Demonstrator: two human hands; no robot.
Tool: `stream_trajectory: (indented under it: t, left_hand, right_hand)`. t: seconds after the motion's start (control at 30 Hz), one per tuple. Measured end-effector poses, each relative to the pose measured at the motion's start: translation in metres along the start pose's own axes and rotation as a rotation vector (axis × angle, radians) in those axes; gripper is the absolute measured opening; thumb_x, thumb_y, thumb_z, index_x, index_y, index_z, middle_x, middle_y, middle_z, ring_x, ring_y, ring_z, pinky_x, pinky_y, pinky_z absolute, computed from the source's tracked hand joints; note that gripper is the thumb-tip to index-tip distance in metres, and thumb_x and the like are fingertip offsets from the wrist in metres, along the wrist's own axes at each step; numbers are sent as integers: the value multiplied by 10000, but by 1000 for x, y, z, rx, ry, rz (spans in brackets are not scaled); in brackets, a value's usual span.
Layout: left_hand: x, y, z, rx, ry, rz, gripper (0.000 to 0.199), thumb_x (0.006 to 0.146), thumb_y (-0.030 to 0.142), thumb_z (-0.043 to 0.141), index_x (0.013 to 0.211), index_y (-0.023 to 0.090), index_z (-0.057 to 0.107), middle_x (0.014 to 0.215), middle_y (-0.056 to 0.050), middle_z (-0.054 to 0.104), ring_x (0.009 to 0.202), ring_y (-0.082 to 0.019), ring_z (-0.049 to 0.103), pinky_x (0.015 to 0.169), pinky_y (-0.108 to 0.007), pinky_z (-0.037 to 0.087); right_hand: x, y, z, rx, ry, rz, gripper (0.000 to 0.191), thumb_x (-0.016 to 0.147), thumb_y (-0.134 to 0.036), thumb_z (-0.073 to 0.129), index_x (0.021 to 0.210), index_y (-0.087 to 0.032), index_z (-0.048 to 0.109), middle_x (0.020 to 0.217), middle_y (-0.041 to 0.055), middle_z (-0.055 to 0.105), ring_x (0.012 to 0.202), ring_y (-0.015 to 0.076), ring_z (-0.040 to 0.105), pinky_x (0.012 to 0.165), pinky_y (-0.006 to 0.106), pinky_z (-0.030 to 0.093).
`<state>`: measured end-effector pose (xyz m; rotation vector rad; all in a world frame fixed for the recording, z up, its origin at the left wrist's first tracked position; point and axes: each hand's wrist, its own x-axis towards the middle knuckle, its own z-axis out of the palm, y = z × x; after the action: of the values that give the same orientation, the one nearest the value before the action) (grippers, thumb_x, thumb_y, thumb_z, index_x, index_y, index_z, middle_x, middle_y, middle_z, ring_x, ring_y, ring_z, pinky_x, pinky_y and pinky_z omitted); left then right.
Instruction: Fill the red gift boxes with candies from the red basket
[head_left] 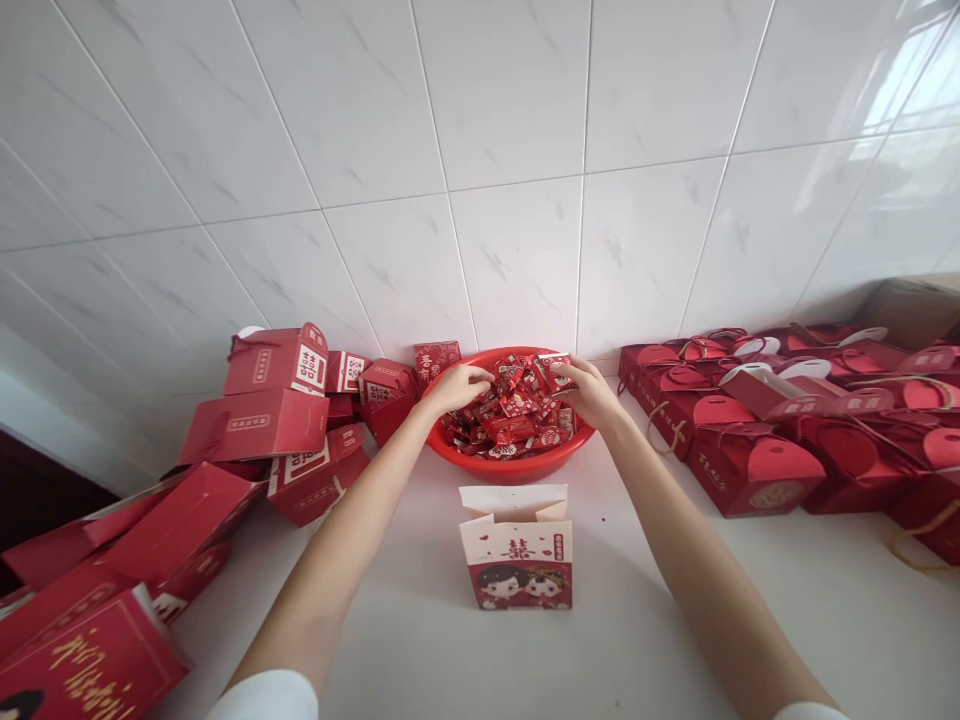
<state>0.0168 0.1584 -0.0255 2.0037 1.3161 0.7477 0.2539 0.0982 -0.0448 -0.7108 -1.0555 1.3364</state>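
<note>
A round red plastic basin holds a heap of red-wrapped candies. My left hand reaches over the basin's left side, its fingers bent and slightly apart above the candies; nothing shows in them. At the right side of the basin, my right hand pinches a red and white candy packet between thumb and fingers. In front of the basin stands an upright paper gift box with its top flaps open. Two cartoon figures and a red double-happiness character decorate its front.
Red gift boxes are stacked and leaning on the left. Rows of closed red boxes with cord handles stand on the right, a brown carton behind them. A white tiled wall rises behind the white tabletop.
</note>
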Motion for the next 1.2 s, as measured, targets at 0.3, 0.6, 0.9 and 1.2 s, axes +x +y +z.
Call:
stream_trajectory:
  t: [0.3, 0.6, 0.9, 1.2]
  left_hand:
    - [10, -1, 18, 332, -211, -62, 380, 606, 270, 815, 977, 195, 779, 993, -79, 798, 983, -322, 724, 865, -330, 510]
    - [16, 4, 29, 344, -244, -90, 576, 581, 306, 830, 1136, 218, 705, 1169, -85, 748, 1055, -288, 689, 818, -279, 489]
    - [9, 7, 24, 188, -263, -63, 247, 555, 262, 778, 500, 202, 545, 486, 57, 487, 498, -128, 461, 511, -267, 329]
    - [0, 7, 17, 53, -136, -50, 173, 651, 359, 718, 708, 197, 699, 621, 28, 632, 620, -153, 572, 566, -251, 413]
  right_hand:
    - [1, 0, 2, 33, 12, 12, 258, 617, -328, 810, 811, -210, 686, 821, 16, 738, 722, 211, 713, 610, 322, 608]
    - [-1, -1, 2, 33, 9, -1, 242, 631, -323, 808, 809, -209, 691, 823, 18, 736, 700, 192, 705, 601, 307, 604]
    - [0, -1, 3, 27, 12, -5, 253, 619, -334, 801, 797, -207, 672, 825, 22, 737, 710, 206, 720, 562, 288, 589]
    - [-1, -1, 2, 22, 27, -1, 251, 616, -327, 810, 805, -211, 693, 834, 14, 750, 706, 189, 705, 585, 286, 601]
